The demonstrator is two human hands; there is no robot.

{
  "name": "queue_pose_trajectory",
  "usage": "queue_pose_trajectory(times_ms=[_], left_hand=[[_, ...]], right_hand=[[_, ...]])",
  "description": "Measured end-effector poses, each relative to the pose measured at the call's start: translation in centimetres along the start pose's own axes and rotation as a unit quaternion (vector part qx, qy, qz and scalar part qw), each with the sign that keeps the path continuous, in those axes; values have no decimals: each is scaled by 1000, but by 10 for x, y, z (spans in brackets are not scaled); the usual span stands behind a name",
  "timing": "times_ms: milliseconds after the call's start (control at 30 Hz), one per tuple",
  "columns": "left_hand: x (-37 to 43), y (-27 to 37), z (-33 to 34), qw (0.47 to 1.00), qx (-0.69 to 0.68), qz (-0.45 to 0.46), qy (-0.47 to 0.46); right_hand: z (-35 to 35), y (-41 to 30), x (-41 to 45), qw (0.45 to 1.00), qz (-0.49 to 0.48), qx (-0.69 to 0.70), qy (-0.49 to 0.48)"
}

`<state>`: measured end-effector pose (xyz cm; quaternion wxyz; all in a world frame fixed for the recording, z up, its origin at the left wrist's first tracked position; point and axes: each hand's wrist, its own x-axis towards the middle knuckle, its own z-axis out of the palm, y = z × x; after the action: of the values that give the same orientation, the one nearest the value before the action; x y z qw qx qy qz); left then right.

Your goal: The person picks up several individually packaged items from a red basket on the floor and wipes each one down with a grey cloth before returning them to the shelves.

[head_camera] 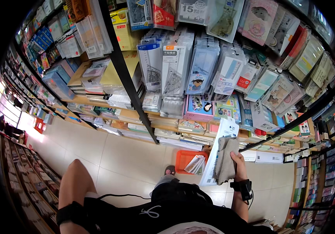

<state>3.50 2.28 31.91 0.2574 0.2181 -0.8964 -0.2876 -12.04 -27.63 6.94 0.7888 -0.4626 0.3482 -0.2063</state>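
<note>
My right hand (238,163) grips a folded grey cloth (227,159) together with a flat white printed package (220,131), which stands upright behind the cloth. The package bears writing, and its lower part is partly covered by the cloth. My left hand is out of view; only the bent left arm shows at the lower left. Before me, clear packs of ruler sets (174,67) hang in rows from hooks on a shop rack. On the floor below sits an orange plastic basket (179,171) with several white packs (196,163) inside.
Stacked notebooks (185,142) fill the low wooden shelves. Black metal uprights (126,73) divide the rack. A pink box (198,115) stands beneath the hanging packs. More shelving (27,181) runs along the left, and a black cable (123,195) trails beside my body.
</note>
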Motion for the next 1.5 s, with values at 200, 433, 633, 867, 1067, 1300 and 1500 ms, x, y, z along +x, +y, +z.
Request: queue_pose_trajectory(times_ms=[200, 433, 633, 867, 1067, 1300, 1500], left_hand=[[0, 6, 14, 999, -37, -14, -5], [15, 18, 19, 997, 61, 26, 50], [12, 30, 26, 972, 189, 105, -91], [17, 33, 30, 992, 74, 54, -82], [23, -12, 63, 937, -340, -62, -41], [111, -101, 20, 992, 23, 92, 89], [191, -120, 59, 965, -112, 223, 77]], right_hand=[[-16, -3, -9, 1000, 0, 6, 24], [-17, -2, -15, 1000, 2, 10, -4], [-23, -7, -27, 999, -18, 31, 9], [-30, -7, -36, 999, -3, 42, 17], [-43, 4, -34, 998, -7, 48, 35], [-42, 24, -32, 995, -35, 81, 40], [-49, 42, -33, 994, -26, 89, 58]])
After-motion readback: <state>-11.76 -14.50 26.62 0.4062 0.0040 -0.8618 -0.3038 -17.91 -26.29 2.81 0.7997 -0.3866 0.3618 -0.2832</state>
